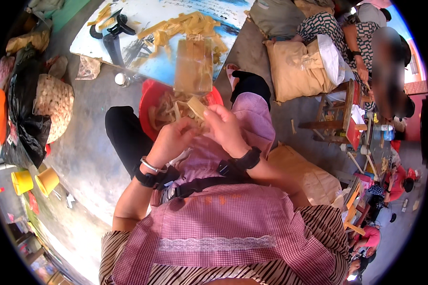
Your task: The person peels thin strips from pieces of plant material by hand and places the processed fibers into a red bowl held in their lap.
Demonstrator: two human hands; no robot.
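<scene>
My right hand (223,128) pinches a flat pale-yellow strip (197,107) between thumb and fingers, over a red basin (146,107). Beside it, my left hand (173,137) has its fingers curled together close to the strip's lower end. What those fingers hold, if anything, is hidden. Loose pale strips (166,108) lie tangled in the basin, which stands between my knees. A flat brownish rectangular block (193,66) reaches from the table's near edge out over the basin's far rim.
Ahead, the blue-and-white table (152,14) carries piled yellow strips (190,29) and a black clamp-like tool (113,35). A small white bottle (122,79) is on the floor. Stuffed sacks (295,69), a wooden stool (335,121) and people sit to the right; bags and yellow buckets (46,181) stand left.
</scene>
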